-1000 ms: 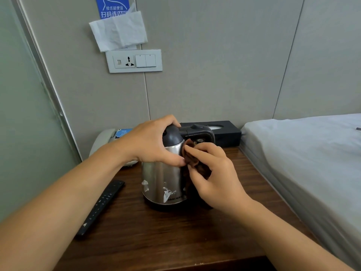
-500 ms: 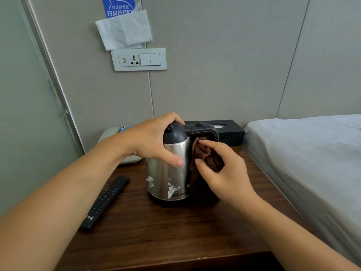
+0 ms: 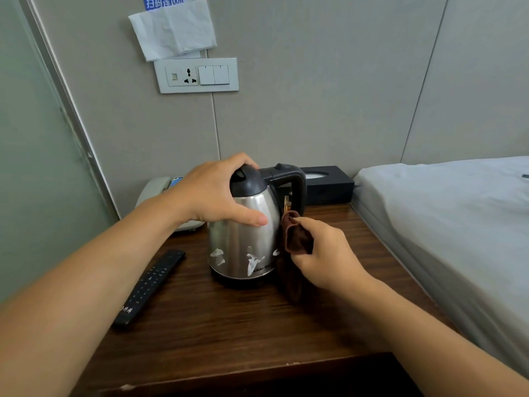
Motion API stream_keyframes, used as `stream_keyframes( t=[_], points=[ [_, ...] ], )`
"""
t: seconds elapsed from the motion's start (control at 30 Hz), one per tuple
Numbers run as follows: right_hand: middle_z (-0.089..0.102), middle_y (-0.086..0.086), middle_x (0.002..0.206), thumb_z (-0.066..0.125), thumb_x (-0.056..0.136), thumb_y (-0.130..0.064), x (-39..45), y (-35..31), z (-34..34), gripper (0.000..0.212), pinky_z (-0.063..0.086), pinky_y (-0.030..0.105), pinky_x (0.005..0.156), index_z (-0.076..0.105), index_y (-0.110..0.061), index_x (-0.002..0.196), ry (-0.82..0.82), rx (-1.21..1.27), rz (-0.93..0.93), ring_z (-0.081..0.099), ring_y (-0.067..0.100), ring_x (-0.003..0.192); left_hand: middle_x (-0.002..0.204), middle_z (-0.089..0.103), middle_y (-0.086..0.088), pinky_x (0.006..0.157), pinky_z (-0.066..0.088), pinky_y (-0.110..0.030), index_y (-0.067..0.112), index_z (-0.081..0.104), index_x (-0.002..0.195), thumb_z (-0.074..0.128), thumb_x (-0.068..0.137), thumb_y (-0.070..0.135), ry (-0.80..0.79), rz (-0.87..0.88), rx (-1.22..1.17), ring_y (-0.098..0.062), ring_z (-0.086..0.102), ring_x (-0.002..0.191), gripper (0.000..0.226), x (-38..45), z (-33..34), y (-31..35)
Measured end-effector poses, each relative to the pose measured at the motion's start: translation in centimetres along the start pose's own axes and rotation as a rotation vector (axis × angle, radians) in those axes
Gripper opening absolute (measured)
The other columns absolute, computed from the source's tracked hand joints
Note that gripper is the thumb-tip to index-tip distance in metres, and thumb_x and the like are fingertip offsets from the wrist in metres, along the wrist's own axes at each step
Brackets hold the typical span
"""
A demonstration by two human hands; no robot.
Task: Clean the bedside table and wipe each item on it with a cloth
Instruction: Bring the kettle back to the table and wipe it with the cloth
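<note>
Writing: blue sign (image 3: 165, 1) at top edge of wall reads "扫码连WiFi", partly cut off & covered by a tissue (image 3: 173, 28) hanging over it. Remote (image 3: 148, 286) has small white characters near its near end, too small to read. Kettle (image 3: 243, 239) has a faint brand mark low on the steel body, unreadable, plus white torn-label scraps.

Kettle stands upright mid-bench (image 3: 229, 325), handle to the right. Left hand (image 3: 213, 193) grips it over the black lid/shoulder, thumb on the steel front. Right hand (image 3: 326, 253) pinches a brown cloth (image 3: 296, 239), cloth touching kettle's right side just below the handle; rest of cloth hangs to the bench.

Bench: dark wood grain, front edge chipped w/ pale specks. Remote lies left of kettle, angled. Phone (image 3: 156, 190) at back left, partly behind left arm. Black tissue box (image 3: 326, 184) at back right, behind handle.

Room: grey padded wall panels, white socket/switch plate (image 3: 197, 75) under tissue, frosted glass panel at left, bed (image 3: 443, 224) w/ pale sheet just beside bench on right.
</note>
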State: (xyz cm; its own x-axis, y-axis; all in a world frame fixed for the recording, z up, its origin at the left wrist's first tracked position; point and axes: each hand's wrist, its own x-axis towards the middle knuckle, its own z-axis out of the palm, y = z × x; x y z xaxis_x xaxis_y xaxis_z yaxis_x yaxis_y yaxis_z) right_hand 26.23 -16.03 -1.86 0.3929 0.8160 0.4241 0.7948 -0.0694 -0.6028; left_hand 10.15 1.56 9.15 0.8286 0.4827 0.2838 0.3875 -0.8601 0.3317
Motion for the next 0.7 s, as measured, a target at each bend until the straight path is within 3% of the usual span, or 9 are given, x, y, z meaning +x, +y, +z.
stream_keyframes(
  t=[0.07, 0.23, 0.3, 0.4, 0.53, 0.63, 0.7],
  points=[
    [0.065, -0.004, 0.11, 0.075, 0.083, -0.02, -0.4, -0.1, 0.0, 0.034, 0.051, 0.028, 0.084, 0.068, -0.023, 0.116, -0.035, -0.103, -0.028, 0.061, 0.016, 0.098, 0.11, 0.06, 0.022, 0.09, 0.05, -0.038, 0.049, 0.047, 0.123, 0.091, 0.054, 0.07, 0.0, 0.002, 0.003, -0.013, 0.059, 0.105, 0.085, 0.0, 0.1, 0.0],
    [0.058, -0.012, 0.09, 0.073, 0.08, -0.031, -2.1, -0.8, 0.0, 0.017, 0.043, 0.025, 0.069, 0.058, -0.027, 0.088, -0.215, -0.213, -0.075, 0.058, 0.012, 0.081, 0.107, 0.057, 0.024, 0.087, 0.048, -0.037, 0.045, 0.045, 0.124, 0.09, 0.056, 0.068, 0.014, 0.017, 0.018, -0.012, 0.058, 0.101, 0.085, 0.0, 0.4, 0.0],
    [0.064, -0.011, 0.093, 0.073, 0.079, -0.032, -1.2, -0.5, -0.3, 0.022, 0.044, 0.026, 0.071, 0.058, -0.031, 0.095, -0.143, -0.197, -0.036, 0.063, 0.016, 0.086, 0.108, 0.058, 0.021, 0.087, 0.049, -0.038, 0.045, 0.045, 0.124, 0.09, 0.055, 0.069, 0.02, 0.018, 0.026, -0.013, 0.058, 0.101, 0.085, 0.0, 0.5, -0.1],
    [0.069, -0.001, 0.104, 0.072, 0.08, -0.027, 0.1, -0.7, -0.1, 0.045, 0.052, 0.038, 0.077, 0.05, -0.029, 0.118, -0.075, -0.157, 0.09, 0.065, 0.027, 0.096, 0.108, 0.059, 0.02, 0.087, 0.05, -0.038, 0.045, 0.045, 0.123, 0.09, 0.054, 0.07, 0.017, 0.01, 0.016, -0.012, 0.059, 0.101, 0.086, 0.0, 0.5, -0.1],
    [0.063, -0.003, 0.105, 0.074, 0.08, -0.029, -1.6, -1.7, 0.8, 0.041, 0.052, 0.037, 0.079, 0.056, -0.028, 0.117, -0.105, -0.281, 0.025, 0.063, 0.025, 0.098, 0.106, 0.059, 0.023, 0.084, 0.049, -0.035, 0.047, 0.045, 0.123, 0.089, 0.052, 0.072, 0.019, 0.012, 0.006, -0.008, 0.059, 0.099, 0.087, 0.0, 0.6, -0.2],
    [0.065, -0.012, 0.104, 0.077, 0.075, -0.032, -2.6, -1.8, 0.3, 0.041, 0.055, 0.034, 0.085, 0.068, -0.036, 0.115, -0.17, -0.206, 0.066, 0.064, 0.016, 0.099, 0.107, 0.057, 0.024, 0.086, 0.049, -0.036, 0.044, 0.045, 0.125, 0.089, 0.054, 0.071, 0.017, 0.014, 0.014, -0.011, 0.058, 0.101, 0.088, 0.0, 0.5, -0.2],
    [0.064, -0.018, 0.1, 0.081, 0.072, -0.031, -1.9, -1.1, -0.4, 0.043, 0.053, 0.029, 0.087, 0.073, -0.041, 0.113, -0.119, -0.11, 0.146, 0.063, 0.011, 0.098, 0.109, 0.058, 0.022, 0.089, 0.05, -0.037, 0.044, 0.046, 0.125, 0.09, 0.054, 0.07, 0.023, 0.018, 0.015, -0.012, 0.058, 0.103, 0.088, -0.1, 0.5, -0.2]
  ],
)
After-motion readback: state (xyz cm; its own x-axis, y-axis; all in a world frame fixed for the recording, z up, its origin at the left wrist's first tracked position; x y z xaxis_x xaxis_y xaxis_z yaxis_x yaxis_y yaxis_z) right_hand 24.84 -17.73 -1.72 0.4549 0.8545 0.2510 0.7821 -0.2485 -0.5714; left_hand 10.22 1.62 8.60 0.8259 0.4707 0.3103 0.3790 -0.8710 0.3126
